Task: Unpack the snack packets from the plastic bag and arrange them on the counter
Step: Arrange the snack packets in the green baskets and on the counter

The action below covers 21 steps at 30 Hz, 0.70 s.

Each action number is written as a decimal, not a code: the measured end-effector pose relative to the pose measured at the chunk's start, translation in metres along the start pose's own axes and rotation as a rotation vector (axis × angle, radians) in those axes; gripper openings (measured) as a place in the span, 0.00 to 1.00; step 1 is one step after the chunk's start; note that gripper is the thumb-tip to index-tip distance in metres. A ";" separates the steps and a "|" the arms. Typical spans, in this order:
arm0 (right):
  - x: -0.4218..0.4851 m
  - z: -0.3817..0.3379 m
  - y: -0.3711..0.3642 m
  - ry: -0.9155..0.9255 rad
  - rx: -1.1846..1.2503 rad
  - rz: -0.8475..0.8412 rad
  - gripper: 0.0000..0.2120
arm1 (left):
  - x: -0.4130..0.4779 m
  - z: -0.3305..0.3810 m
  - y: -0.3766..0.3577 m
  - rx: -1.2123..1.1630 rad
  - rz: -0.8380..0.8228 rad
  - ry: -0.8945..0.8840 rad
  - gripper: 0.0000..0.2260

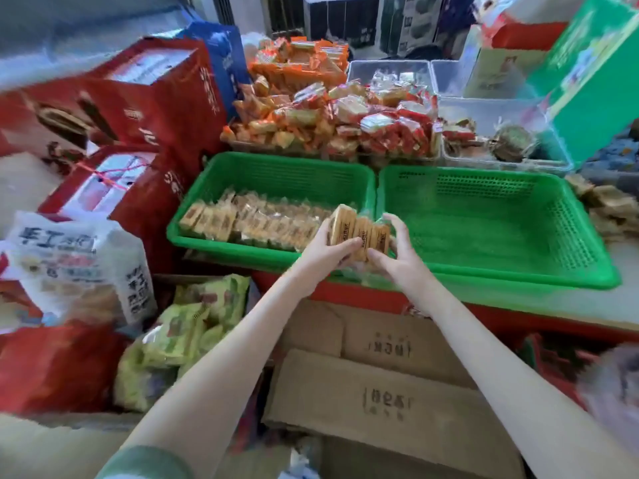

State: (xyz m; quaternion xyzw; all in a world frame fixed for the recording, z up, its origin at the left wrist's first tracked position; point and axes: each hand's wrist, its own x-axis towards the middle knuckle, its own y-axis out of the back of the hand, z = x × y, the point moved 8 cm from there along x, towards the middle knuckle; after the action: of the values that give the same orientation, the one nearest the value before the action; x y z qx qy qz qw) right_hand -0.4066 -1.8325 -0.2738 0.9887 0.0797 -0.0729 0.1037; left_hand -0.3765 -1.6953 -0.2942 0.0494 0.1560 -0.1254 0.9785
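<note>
We're partway, we reckon. A row of packets already lines the left green basket on the counter, and the right green basket holds nothing yet. Left hand and right hand both have their grip clamped on a small stack of packets, between the baskets' near rims.

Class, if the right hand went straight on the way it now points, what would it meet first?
Beyond the stack it grips, the right hand points forward and left over the left basket. It would probably meet the row of packets lying there first, though its height above them is unclear.
</note>
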 end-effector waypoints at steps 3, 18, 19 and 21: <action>0.068 -0.009 -0.016 -0.032 -0.061 0.039 0.29 | 0.060 0.011 0.041 0.142 -0.008 0.022 0.42; 0.200 0.038 -0.010 -0.212 -1.334 0.123 0.24 | 0.195 -0.023 0.069 1.190 -0.318 0.278 0.35; 0.201 0.042 -0.010 -0.225 -1.367 0.100 0.26 | 0.196 -0.021 0.070 1.255 -0.284 0.241 0.35; 0.200 0.050 -0.010 -0.263 -1.421 0.039 0.29 | 0.196 -0.017 0.068 1.173 -0.201 0.146 0.34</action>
State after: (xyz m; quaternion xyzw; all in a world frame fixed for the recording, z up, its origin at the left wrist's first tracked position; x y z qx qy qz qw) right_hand -0.2193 -1.8051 -0.3563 0.6665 0.0770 -0.1201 0.7317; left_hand -0.1836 -1.6727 -0.3685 0.5749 0.1316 -0.2790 0.7579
